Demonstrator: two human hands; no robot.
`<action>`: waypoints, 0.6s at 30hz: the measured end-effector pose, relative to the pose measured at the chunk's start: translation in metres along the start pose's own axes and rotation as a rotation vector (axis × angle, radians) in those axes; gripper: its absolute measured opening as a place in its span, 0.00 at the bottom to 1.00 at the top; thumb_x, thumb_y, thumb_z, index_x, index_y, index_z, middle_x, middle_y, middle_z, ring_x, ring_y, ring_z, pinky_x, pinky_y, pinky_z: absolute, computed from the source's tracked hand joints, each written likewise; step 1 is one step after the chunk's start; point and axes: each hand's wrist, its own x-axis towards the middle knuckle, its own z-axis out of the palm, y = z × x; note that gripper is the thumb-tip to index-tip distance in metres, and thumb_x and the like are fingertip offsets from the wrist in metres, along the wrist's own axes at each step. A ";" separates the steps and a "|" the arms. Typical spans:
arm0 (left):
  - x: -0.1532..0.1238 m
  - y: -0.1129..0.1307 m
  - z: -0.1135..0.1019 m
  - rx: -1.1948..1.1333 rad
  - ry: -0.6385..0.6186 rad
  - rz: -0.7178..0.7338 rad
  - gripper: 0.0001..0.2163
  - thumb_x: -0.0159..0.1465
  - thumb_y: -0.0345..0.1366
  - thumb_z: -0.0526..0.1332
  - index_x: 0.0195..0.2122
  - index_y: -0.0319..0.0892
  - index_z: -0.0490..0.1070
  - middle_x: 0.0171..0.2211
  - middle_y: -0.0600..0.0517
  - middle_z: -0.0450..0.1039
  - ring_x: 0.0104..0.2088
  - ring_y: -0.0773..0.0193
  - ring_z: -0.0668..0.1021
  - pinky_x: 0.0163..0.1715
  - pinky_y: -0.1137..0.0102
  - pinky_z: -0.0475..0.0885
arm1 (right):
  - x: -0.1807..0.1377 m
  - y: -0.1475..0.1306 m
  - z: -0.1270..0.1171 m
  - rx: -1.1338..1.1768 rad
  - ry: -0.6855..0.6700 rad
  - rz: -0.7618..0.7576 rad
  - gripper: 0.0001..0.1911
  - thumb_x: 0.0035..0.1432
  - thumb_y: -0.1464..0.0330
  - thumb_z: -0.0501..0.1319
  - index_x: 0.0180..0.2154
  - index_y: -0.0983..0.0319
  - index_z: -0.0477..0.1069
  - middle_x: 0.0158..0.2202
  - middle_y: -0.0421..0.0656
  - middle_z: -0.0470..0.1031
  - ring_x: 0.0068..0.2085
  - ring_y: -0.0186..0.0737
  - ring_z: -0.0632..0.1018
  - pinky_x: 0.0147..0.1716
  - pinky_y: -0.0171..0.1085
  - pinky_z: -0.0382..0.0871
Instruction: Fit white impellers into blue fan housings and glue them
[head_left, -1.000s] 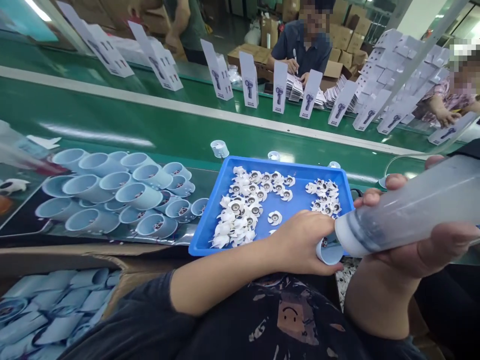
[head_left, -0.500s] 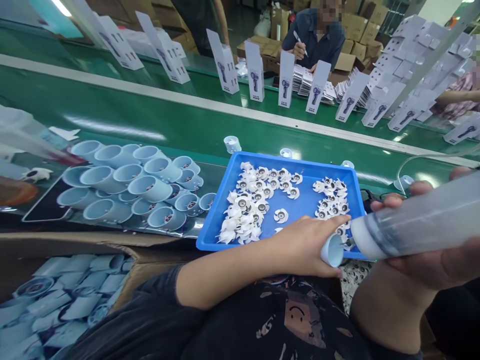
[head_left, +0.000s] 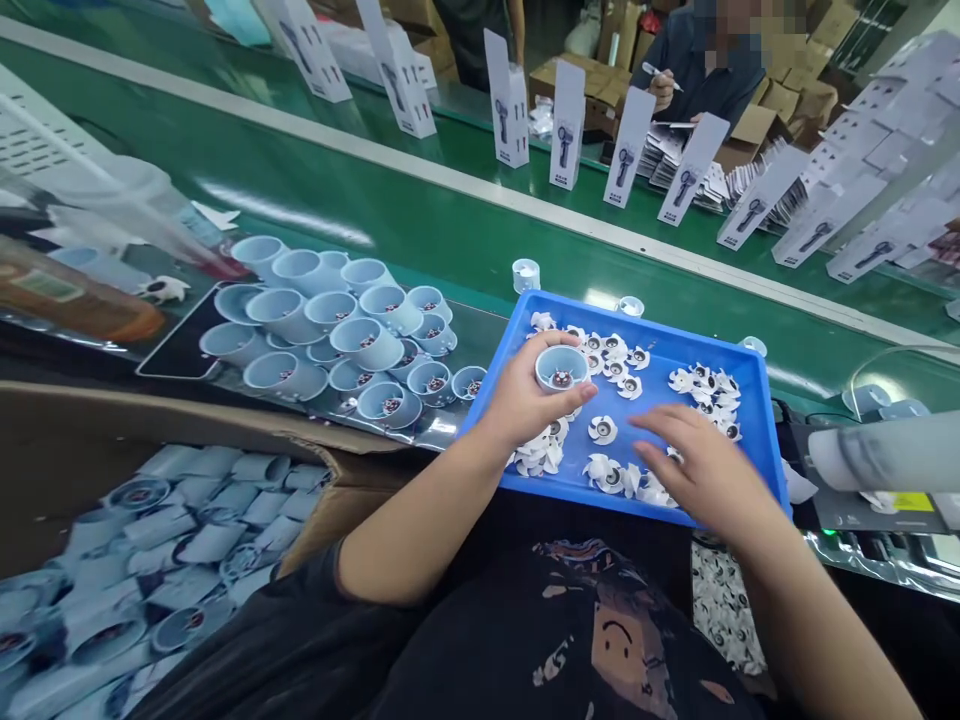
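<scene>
At the far left, low beside the person, an open cardboard box contains many light-blue cylinders, lying in a loose heap. On the bench behind it there is a brownish container, too blurred for me to say what it is. Next comes a stack of blue cups, lying on their sides in layers, with small dark reddish parts visible inside several of them. Farther back, across the green belt, a row of white cartons stands, each with a picture of a small device.

Then I see the left hand: its thumb and fingers are curled around one light-blue cup, held over the left part of the blue tray. The mouth of this cup is turned up and towards the person, so a reddish part shows inside. In the tray lie white fan wheels, in groups at both sides and near the front edge — one single fan wheel lies apart, between the two hands. The right hand is above the tray, its thumb and fingers parted, just beside this wheel. At the far right is a whitish translucent bottle, tilted slightly.
</scene>
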 end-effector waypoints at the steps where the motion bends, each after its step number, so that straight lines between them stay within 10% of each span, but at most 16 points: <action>1: -0.001 0.000 0.001 0.000 -0.004 0.008 0.26 0.49 0.48 0.72 0.45 0.43 0.68 0.37 0.50 0.74 0.35 0.61 0.77 0.37 0.66 0.71 | 0.017 0.001 0.014 -0.047 -0.086 0.026 0.14 0.67 0.62 0.62 0.50 0.64 0.70 0.48 0.47 0.71 0.46 0.43 0.75 0.47 0.47 0.73; 6: -0.005 -0.003 -0.003 0.009 -0.009 0.007 0.26 0.49 0.46 0.72 0.46 0.42 0.68 0.38 0.49 0.74 0.36 0.59 0.77 0.37 0.65 0.71 | 0.062 0.010 0.045 -0.226 -0.377 0.061 0.10 0.65 0.66 0.64 0.44 0.66 0.71 0.43 0.44 0.72 0.41 0.39 0.76 0.41 0.40 0.76; 13: -0.007 -0.002 -0.001 -0.172 -0.070 -0.053 0.32 0.49 0.46 0.72 0.52 0.45 0.61 0.40 0.50 0.72 0.38 0.60 0.76 0.40 0.65 0.70 | 0.029 0.003 0.007 -0.464 -0.511 -0.015 0.20 0.63 0.79 0.62 0.54 0.59 0.70 0.58 0.45 0.66 0.57 0.49 0.69 0.57 0.55 0.65; 18: -0.011 -0.003 0.002 -0.081 -0.106 -0.055 0.35 0.45 0.43 0.74 0.50 0.47 0.57 0.40 0.52 0.71 0.38 0.59 0.76 0.41 0.63 0.70 | 0.023 -0.012 0.018 -0.547 -0.533 0.118 0.09 0.68 0.73 0.59 0.50 0.64 0.71 0.46 0.45 0.72 0.45 0.42 0.76 0.47 0.45 0.74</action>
